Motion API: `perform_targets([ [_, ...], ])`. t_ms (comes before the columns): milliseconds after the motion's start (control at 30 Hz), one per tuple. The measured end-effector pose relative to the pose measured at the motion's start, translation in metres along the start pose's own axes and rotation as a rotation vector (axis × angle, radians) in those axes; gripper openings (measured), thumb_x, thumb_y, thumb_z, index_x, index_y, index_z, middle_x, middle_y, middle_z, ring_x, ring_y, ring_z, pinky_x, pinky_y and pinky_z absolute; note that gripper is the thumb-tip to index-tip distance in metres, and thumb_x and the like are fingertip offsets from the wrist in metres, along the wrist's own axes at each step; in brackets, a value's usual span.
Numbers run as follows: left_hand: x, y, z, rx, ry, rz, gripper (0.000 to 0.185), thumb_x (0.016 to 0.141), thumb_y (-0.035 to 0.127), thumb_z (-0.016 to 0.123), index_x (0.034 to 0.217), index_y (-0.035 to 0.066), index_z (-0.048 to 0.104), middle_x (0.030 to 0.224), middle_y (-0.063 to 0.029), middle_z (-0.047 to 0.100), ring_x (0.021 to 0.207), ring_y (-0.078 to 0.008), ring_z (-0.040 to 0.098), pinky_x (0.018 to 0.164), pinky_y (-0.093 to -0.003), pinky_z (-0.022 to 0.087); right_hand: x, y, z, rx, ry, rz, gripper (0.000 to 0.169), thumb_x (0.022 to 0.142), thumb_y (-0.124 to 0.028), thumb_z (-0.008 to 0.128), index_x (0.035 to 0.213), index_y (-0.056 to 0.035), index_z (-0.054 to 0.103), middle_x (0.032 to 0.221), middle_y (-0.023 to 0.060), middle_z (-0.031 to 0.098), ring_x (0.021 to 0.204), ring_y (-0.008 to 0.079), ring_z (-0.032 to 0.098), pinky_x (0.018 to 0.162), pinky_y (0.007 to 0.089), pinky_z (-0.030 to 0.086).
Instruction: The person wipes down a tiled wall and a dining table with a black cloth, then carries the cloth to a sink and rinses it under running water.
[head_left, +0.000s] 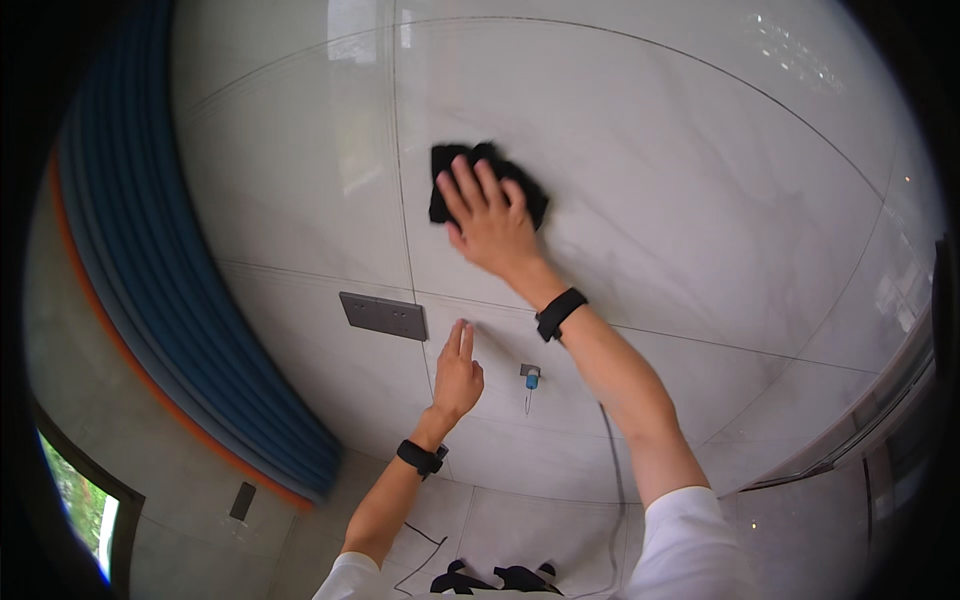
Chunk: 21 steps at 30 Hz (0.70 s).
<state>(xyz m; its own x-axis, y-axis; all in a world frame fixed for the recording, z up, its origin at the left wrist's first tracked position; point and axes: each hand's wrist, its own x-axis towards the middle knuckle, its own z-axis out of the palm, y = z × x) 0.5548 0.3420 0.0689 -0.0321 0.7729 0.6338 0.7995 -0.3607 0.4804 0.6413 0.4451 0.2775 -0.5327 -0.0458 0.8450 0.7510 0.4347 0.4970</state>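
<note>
A black cloth (529, 196) lies bunched against the glossy marble-look wall tile (660, 202). My right hand (491, 225) is spread over it, pressing it to the tile, and covers its lower middle. Lower down, my left hand (459, 379) is held up to the wall with two fingers extended and nothing in it. Whether its fingertips touch the tile is hard to tell. Just left of those fingertips sits a dark grey double wall socket (382, 316). Each wrist wears a black band.
A blue curtain (187, 255) with an orange edge hangs at the left. Between my arms a blue-tipped fitting with a thin wire (532, 379) sticks out of the wall. A grey cable (616, 465) runs down to the floor. A second dark wall plate (242, 501) is at lower left.
</note>
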Motion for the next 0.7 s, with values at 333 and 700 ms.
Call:
perform_targets([
  [333,-0.002,-0.036,-0.017,0.092,0.036,0.008,0.067,0.076,-0.005,0.051,0.139,-0.014,0.029,0.150,-0.0325,0.019,0.139,-0.0463,0.022,0.110,-0.0527,0.028,-0.183,0.066,-0.062,-0.062,-0.391,-0.299,0.071,0.077,-0.049,0.065,0.142,-0.0290,0.043,0.151,-0.0010,0.036,0.133,0.0205,0.035,0.099,0.0373,0.032],
  [700,-0.003,-0.036,-0.006,0.100,-0.039,-0.038,0.065,0.079,-0.005,0.049,0.141,-0.010,0.029,0.155,-0.0272,0.011,0.144,-0.0411,0.013,0.112,-0.0549,0.023,0.132,0.069,-0.019,-0.278,0.280,0.281,0.060,0.083,-0.040,0.059,0.135,-0.0116,0.047,0.140,0.0116,0.045,0.124,0.0318,0.040,0.095,0.0509,0.030],
])
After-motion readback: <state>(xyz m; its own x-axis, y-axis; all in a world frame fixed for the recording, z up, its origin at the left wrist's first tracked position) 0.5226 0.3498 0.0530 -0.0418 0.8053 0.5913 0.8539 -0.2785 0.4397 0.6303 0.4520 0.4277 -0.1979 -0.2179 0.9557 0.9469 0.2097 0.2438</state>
